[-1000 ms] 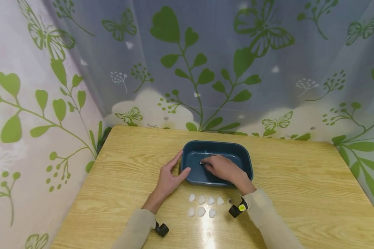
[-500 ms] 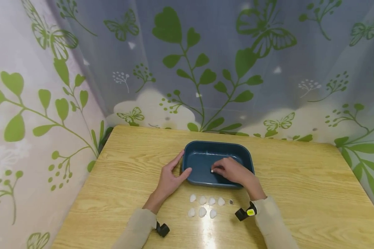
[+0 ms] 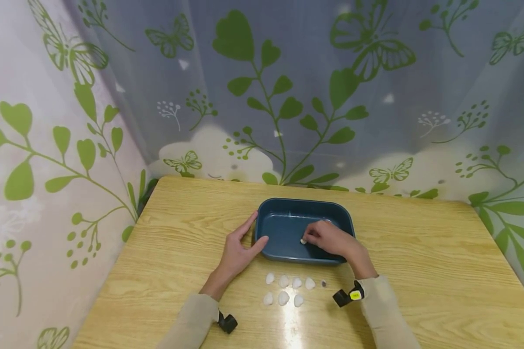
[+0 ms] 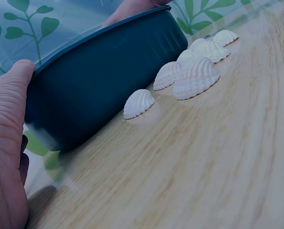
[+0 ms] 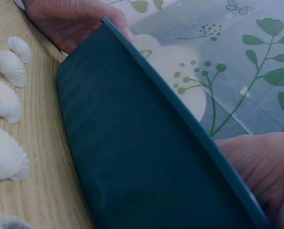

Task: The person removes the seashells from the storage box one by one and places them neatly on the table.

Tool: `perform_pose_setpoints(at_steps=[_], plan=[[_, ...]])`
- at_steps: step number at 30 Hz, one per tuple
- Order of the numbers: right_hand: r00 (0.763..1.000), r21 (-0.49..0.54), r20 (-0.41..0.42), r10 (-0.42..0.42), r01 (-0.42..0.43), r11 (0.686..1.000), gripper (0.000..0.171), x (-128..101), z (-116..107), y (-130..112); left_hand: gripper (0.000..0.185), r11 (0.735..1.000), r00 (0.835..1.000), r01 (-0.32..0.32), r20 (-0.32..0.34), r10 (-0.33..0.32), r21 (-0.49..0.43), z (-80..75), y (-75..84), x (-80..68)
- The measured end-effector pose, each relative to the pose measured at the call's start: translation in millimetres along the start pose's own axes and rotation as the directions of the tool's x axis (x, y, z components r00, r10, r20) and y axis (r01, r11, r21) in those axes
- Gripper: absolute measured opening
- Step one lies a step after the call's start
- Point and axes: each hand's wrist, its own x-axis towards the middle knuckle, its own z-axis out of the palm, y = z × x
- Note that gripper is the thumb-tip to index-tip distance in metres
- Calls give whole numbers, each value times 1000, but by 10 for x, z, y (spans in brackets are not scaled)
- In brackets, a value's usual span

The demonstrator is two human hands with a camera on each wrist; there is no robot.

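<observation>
A dark blue rectangular plastic tub [image 3: 304, 230] is seen in the head view standing near the middle of the light wooden table [image 3: 419, 271], somewhat toward the far edge. The left hand [image 3: 237, 252] is laid against the tub's left end, with the fingers straight along the outer wall and the thumb touching the near left corner; nothing is gripped by it. The right hand [image 3: 332, 240] is reached over the near rim into the tub, and a small white ribbed seashell [image 3: 303, 241] is pinched between its fingertips above the tub floor. Seven more white seashells [image 3: 288, 289] are laid in two rows on the table just in front of the tub's near wall, four in the back row and three in the front one, and a small dark speck [image 3: 323, 283] is seen at the right end of the back row.

The pinched shell is shown only by the head view. In the left wrist view the tub's outer wall [image 4: 103, 76] is seen from table height, with the left thumb [image 4: 8, 124] pressed to its corner and the ribbed shells [image 4: 195, 76] close up, none of them touching the tub. In the right wrist view the near wall and rim [image 5: 146, 143] fill the frame, the shells [image 5: 5, 100] lie at the left, the left hand [image 5: 79, 21] is seen at the far end, and only the back of the right hand [image 5: 263, 167] is shown beyond the rim, its fingertips hidden.
</observation>
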Motion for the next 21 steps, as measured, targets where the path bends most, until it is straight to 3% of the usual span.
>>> perform_pose_setpoints(at_steps=[8,16,21], plan=[[995,-41,-103,9,-14,999,9,5,38,17,67,1000,1000,0,-6,0,-5,5,7,-2],[996,-140,-87,13,-25,990,10,21,72,-23,66,1000,1000,2,-3,-2,-6,1,15,-2],[995,-147,-98,30,-44,988,19,18,70,-51,66,1000,1000,-3,-3,3,-11,1,16,-1]])
